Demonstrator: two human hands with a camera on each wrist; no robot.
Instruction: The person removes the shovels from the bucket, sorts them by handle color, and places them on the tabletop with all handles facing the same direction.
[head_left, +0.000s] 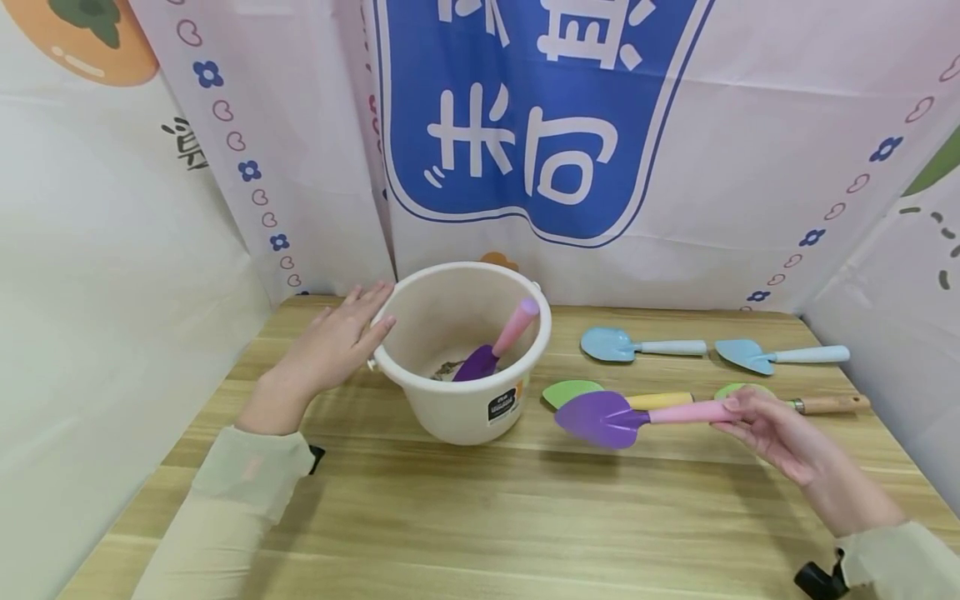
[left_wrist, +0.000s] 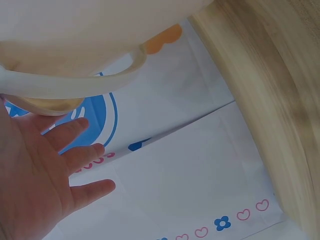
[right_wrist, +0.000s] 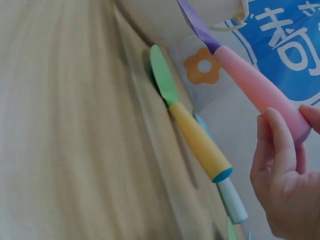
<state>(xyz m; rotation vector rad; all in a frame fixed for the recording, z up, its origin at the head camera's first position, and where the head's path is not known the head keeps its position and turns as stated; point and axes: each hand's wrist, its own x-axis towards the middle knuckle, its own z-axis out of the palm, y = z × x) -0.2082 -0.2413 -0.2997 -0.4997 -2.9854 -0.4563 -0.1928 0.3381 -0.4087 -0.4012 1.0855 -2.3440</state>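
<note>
In the head view a cream bucket (head_left: 461, 408) stands on the wooden table. Inside it leans a purple trowel with a pink handle (head_left: 513, 329), blade down beside some dark debris at the bottom. My left hand (head_left: 333, 346) rests against the bucket's left rim; the left wrist view shows its fingers (left_wrist: 82, 157) spread and fairly straight. To the right of the bucket, my right hand (head_left: 776, 437) pinches the end of a second purple trowel's pink handle (head_left: 686, 412). That trowel is held above the table, its blade pointing left towards the bucket.
Two light blue trowels (head_left: 607, 343) (head_left: 742, 354) lie at the back right. In front lie a green trowel with a yellow handle (head_left: 573, 392) and another green one with a wooden handle (head_left: 828, 404), partly hidden by my right hand. Printed cloth (head_left: 322, 167) hangs behind the table.
</note>
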